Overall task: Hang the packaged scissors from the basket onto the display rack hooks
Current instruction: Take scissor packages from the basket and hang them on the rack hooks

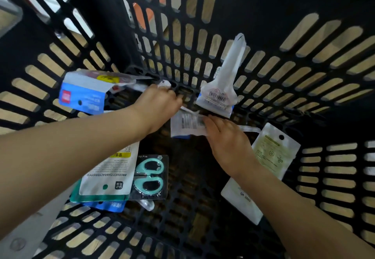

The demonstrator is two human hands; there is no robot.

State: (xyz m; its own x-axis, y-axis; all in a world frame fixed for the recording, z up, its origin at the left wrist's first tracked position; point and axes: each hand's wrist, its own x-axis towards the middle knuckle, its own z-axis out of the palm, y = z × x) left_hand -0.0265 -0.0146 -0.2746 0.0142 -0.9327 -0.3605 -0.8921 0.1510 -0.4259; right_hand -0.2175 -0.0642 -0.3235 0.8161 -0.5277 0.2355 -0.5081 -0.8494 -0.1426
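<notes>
I look down into a black slotted basket (304, 72) holding several scissor packages. My left hand (160, 104) reaches to the far wall and grips the narrow end of a blue-and-white package (85, 94) lying at the left. My right hand (229, 145) lies with fingers straight on a white barcode-labelled pack (184, 124) at the basket's middle. A white blade-shaped package (223, 84) leans upright on the far wall. Teal-handled scissors in a clear blister (150, 177) lie near the front, beside a white and green card pack (109, 175).
A pale green-printed package (274, 153) and a white one (241, 200) lean against the basket's right wall. A blue pack (109, 206) pokes out under the front pile. Wood floor shows through the slots; an orange and white object (146, 1) stands beyond the far wall.
</notes>
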